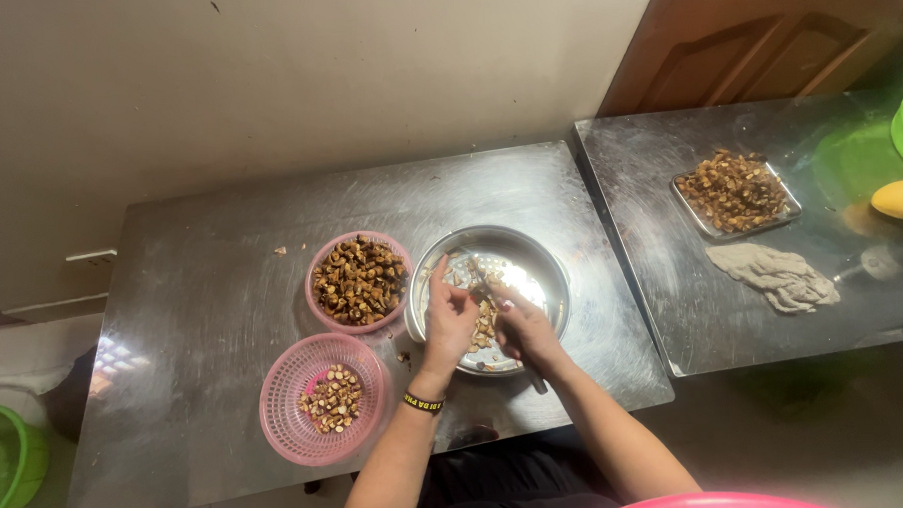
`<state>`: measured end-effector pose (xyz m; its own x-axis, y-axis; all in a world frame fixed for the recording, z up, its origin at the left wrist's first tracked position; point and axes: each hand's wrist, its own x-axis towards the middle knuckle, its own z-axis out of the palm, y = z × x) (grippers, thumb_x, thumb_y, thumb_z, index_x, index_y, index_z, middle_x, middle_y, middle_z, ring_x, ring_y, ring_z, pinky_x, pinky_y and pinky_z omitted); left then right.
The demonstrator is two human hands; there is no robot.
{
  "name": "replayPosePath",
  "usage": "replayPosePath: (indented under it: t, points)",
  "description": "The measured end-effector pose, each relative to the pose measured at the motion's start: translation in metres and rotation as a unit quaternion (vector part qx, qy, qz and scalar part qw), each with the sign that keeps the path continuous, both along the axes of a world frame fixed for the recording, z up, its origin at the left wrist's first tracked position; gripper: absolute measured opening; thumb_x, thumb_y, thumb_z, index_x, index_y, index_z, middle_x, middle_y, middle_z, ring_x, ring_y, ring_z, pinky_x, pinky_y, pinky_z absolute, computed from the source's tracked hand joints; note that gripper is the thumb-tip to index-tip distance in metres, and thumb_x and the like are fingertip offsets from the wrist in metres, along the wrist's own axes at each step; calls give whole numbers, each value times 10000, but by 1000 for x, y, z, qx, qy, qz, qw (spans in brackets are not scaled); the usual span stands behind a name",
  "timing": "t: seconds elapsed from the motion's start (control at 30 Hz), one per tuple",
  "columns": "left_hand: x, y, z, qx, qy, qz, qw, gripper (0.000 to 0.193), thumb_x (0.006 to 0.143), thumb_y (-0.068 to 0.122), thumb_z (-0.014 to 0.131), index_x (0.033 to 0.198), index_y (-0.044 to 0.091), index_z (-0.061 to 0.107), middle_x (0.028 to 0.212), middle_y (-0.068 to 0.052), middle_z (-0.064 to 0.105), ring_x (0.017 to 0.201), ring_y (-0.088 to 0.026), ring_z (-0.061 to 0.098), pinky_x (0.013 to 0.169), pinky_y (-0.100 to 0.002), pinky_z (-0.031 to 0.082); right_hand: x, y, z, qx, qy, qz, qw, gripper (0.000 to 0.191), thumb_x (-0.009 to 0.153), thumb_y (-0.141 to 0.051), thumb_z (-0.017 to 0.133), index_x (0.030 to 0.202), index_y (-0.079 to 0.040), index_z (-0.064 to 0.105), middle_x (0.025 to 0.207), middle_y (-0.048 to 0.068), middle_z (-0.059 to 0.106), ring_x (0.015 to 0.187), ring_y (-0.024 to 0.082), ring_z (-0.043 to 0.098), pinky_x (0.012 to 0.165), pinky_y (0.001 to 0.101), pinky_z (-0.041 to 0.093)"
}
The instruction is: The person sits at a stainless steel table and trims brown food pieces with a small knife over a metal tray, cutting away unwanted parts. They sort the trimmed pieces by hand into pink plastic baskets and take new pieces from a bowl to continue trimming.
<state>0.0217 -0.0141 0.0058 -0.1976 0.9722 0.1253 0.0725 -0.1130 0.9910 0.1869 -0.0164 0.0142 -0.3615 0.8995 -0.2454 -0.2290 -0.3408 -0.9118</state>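
Both hands meet over the round steel bowl (552, 270) at the centre of the frame. The left hand (449, 319) comes in from the lower middle with a black wristband (423, 402) on its wrist, its fingers curled around a small pale piece that it pinches over the bowl's left half. The right hand (524, 332) sits just to its right, clenched on the handle of a knife (493, 298) whose long axis runs from lower right, at the bowl's near rim, up and leftward toward the piece in the left hand; blade tip and piece are touching or very nearly so, too small to tell apart. Pale cut pieces (484, 328) lie on the bowl floor right under the hands. Touching the bowl's left rim stands a pink basket (322, 269) heaped with dark brown nut-like chunks, nearer the left hand. Lower left, well apart from the bowl, a second pink basket (282, 400) holds a few lighter pieces. All rest on a steel worktop (202, 283). On the adjoining worktop at upper right lie a tray (716, 230) of brown pieces and a crumpled grey cloth (772, 276).
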Motion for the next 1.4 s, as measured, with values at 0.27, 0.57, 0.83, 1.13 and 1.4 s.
replayPosePath:
  t: [0.27, 0.57, 0.83, 1.13, 1.4]
  points:
    - [-11, 2, -2, 21, 37, 35, 998, 863, 846, -84, 662, 1594, 19, 244, 872, -53, 663, 787, -129, 649, 728, -246, 561, 22, 10, 1, 65, -79, -68, 992, 540, 975, -186, 528, 1514, -150, 505, 593, -12, 529, 443, 67, 441, 377, 224, 368]
    - [-3, -12, 33, 8, 70, 14, 997, 946, 815, -100, 619, 1625, 45, 150, 918, -119, 694, 814, -199, 690, 718, -316, 573, -6, -19, 9, 140, -169, 59, 974, 586, 1034, -261, 513, 1599, -183, 380, 588, -30, 463, 504, 66, 433, 473, 242, 407]
    - [-2, -12, 31, -19, -28, 14, 999, 929, 848, -118, 608, 1624, 43, 124, 917, -104, 701, 766, -130, 677, 642, -235, 562, -14, -12, -3, 190, -81, 14, 978, 527, 1075, -231, 524, 1581, -111, 439, 662, -53, 521, 546, 54, 449, 501, 231, 429]
    - [-12, -5, 14, 16, -46, 52, 997, 841, 889, -91, 650, 1594, -27, 194, 892, -104, 712, 761, -111, 693, 643, -201, 569, 12, 2, 2, 142, -86, -47, 985, 526, 1052, -224, 479, 1574, -167, 441, 592, -50, 508, 468, 48, 416, 444, 229, 398]
    - [4, -3, 8, 0, -147, 22, 989, 834, 884, -137, 585, 1594, -2, 169, 943, -113, 704, 801, -132, 691, 673, -233, 575, -18, -20, 6, 197, -190, 9, 962, 570, 1015, -177, 558, 1563, -186, 401, 821, -30, 650, 604, 68, 515, 568, 251, 486]
